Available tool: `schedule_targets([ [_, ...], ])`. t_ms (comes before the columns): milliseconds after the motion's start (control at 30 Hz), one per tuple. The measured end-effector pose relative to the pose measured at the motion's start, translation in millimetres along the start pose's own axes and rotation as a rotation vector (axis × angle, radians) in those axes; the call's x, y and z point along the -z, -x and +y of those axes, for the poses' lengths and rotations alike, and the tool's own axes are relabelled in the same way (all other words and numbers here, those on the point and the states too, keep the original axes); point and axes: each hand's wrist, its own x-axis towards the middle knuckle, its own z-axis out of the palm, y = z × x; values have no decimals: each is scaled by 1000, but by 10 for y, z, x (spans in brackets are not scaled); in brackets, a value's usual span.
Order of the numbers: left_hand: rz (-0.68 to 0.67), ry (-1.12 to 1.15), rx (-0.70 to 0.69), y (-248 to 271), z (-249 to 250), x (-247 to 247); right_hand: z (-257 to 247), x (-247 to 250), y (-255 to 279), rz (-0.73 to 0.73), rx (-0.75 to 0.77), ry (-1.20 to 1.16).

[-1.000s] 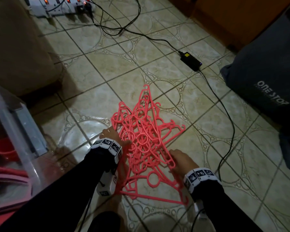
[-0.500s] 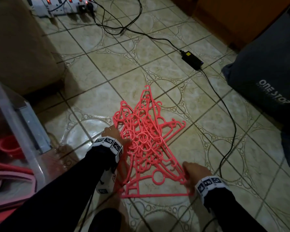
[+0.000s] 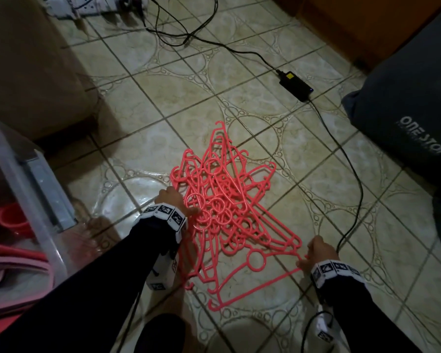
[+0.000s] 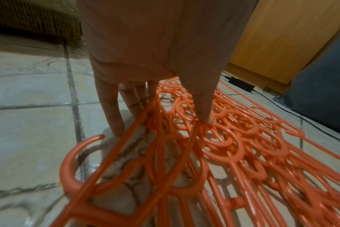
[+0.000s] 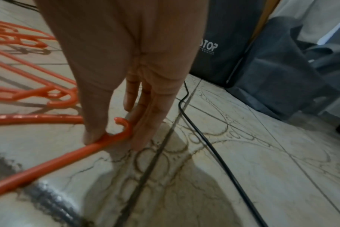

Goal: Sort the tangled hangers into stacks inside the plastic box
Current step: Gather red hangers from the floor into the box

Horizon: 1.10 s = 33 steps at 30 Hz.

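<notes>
A tangle of pink hangers (image 3: 224,207) lies on the tiled floor in front of me. My left hand (image 3: 173,200) is at the pile's left edge; in the left wrist view its thumb (image 4: 204,116) presses on the rings while its fingers (image 4: 111,116) reach down under several bars. My right hand (image 3: 313,253) is at the pile's near right corner and pinches the small hooked end of one hanger (image 5: 118,133) between thumb and fingers. The clear plastic box (image 3: 38,189) stands at the left with pink hangers (image 3: 15,266) stacked inside.
A black cable (image 3: 351,179) runs along the floor close to my right hand, up to a power adapter (image 3: 295,85). A dark bag (image 3: 405,115) fills the right side. Brown furniture (image 3: 31,59) stands at the back left, a power strip (image 3: 87,6) beyond it.
My right hand has slid from the pile's middle out to the right and towards me, drawing one hanger's end with it. The left hand has stayed on the pile.
</notes>
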Motion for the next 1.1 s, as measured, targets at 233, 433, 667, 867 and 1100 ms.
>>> schedule_targets([
  [233,33,-10,-6,28,21,-15,-95,226,-206,81,-29,76],
  [433,49,20,-1,-73,9,-96,-522,495,-389,337,149,-268],
  [667,25,36,-14,-237,-60,-165,-836,330,-233,178,-57,-395],
  [867,7,145,59,-307,-32,-176,-950,212,-126,-39,-227,-374],
  [1100,58,25,-15,-244,113,-224,-1484,209,-4,-72,-108,-494],
])
